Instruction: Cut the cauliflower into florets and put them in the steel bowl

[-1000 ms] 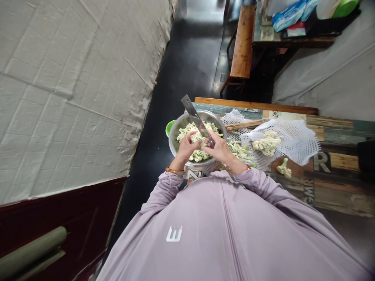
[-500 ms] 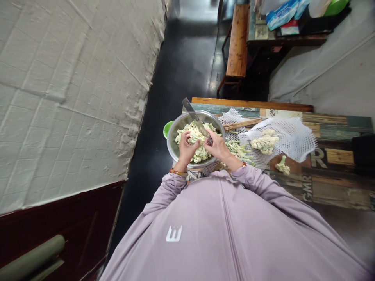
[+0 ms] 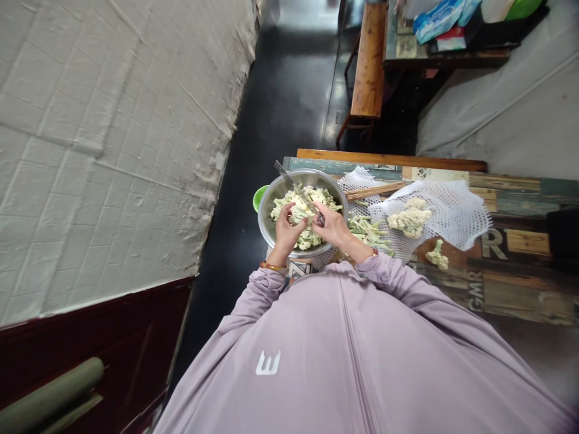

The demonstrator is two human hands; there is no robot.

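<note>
A steel bowl point(image 3: 270, 208) full of cut cauliflower florets point(image 3: 323, 196) stands at the table's left end. Over it, my left hand point(image 3: 286, 232) is closed on a cauliflower piece point(image 3: 300, 214). My right hand point(image 3: 332, 227) grips the handle of a knife point(image 3: 294, 187), whose blade slants up and left across the bowl and meets the held piece. Both hands nearly touch above the bowl's near side.
White mesh netting point(image 3: 456, 212) lies on the wooden table point(image 3: 520, 283) with a cauliflower chunk point(image 3: 409, 219), a small floret point(image 3: 437, 255) and green stems point(image 3: 368, 231). A green dish point(image 3: 259, 196) peeks behind the bowl. A bench point(image 3: 368, 60) stands beyond; a tiled wall point(image 3: 113, 138) is left.
The knife blade has dropped lower and flatter over the bowl, its tip moving down and left. Both hands stay together over the bowl, shifted slightly.
</note>
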